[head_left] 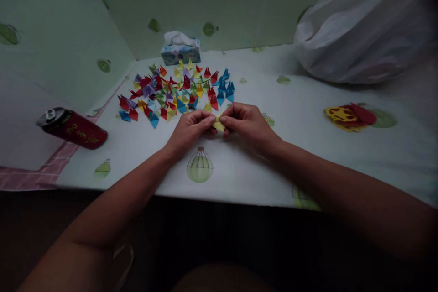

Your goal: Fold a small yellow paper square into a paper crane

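Between my two hands is a small piece of folded yellow paper [219, 124], held above the table near its middle. My left hand [195, 127] pinches its left side between thumb and fingers. On the other side, my right hand [247, 124] grips it the same way, thumb on top. Parts of the paper are hidden behind the fingertips. Just beyond my hands spreads a group of many small origami cranes [186, 83] in red, blue, yellow, green and purple.
A dark red drink can [77, 128] stands at the left edge. Behind the cranes sits a tissue box [181, 52]. At the right lie a red and yellow item [351, 116] and, farther back, a big white plastic bag [356, 32]. The patterned tablecloth [232, 182] ends in front of me.
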Motion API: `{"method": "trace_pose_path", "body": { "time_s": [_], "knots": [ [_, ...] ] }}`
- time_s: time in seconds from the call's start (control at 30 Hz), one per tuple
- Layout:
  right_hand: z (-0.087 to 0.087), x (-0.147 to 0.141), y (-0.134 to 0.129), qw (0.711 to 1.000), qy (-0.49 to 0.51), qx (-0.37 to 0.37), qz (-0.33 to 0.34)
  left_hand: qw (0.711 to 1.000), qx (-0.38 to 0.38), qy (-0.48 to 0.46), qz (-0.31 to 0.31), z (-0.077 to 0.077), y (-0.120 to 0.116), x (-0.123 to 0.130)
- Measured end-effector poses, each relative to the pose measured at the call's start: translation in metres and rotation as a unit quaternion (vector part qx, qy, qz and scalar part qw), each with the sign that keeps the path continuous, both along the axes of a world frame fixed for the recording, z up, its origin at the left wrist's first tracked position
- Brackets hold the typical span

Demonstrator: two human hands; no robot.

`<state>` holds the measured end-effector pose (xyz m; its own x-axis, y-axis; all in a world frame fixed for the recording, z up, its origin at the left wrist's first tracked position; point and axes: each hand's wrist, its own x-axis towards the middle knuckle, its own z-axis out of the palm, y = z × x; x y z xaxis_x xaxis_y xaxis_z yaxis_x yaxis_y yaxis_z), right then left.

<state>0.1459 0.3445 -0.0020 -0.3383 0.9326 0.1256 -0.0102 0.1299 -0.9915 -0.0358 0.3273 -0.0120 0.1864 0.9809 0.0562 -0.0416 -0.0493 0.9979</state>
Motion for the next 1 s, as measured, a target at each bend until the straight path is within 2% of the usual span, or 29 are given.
{"method": "trace_pose_path", "body": {
  "time_s": [0.13, 0.27, 0.4, 0.67, 0.83, 1.0],
  "knots": [
    [-0.0020, 0.0002, 0.0011, 0.999, 0.030, -0.017, -0.018, 0.999, 0.020, -0.023, -0.031, -0.0031, 0.0016, -0.0006],
    [-0.0021, -0.0001, 0.0004, 0.995, 0.071, -0.053, -0.034, 0.992, 0.107, -0.013, -0.063, -0.0078, 0.0026, 0.0007],
    [-0.0035, -0.0023, -0.0014, 0.990, 0.109, -0.079, -0.030, 0.987, 0.151, 0.028, -0.046, -0.0096, 0.0011, 0.0034],
    [-0.0034, -0.0057, -0.0046, 0.982, 0.142, -0.125, -0.021, 0.985, 0.142, 0.094, 0.022, -0.0028, -0.0039, 0.0059],
    [-0.0038, -0.0067, -0.0052, 0.974, 0.172, -0.146, -0.022, 0.990, 0.113, 0.077, 0.043, -0.0017, -0.0037, 0.0064],
    [-0.0042, -0.0059, -0.0057, 0.980, 0.141, -0.138, -0.017, 0.990, 0.097, 0.070, 0.077, 0.0003, -0.0022, 0.0067]
  ]
}}
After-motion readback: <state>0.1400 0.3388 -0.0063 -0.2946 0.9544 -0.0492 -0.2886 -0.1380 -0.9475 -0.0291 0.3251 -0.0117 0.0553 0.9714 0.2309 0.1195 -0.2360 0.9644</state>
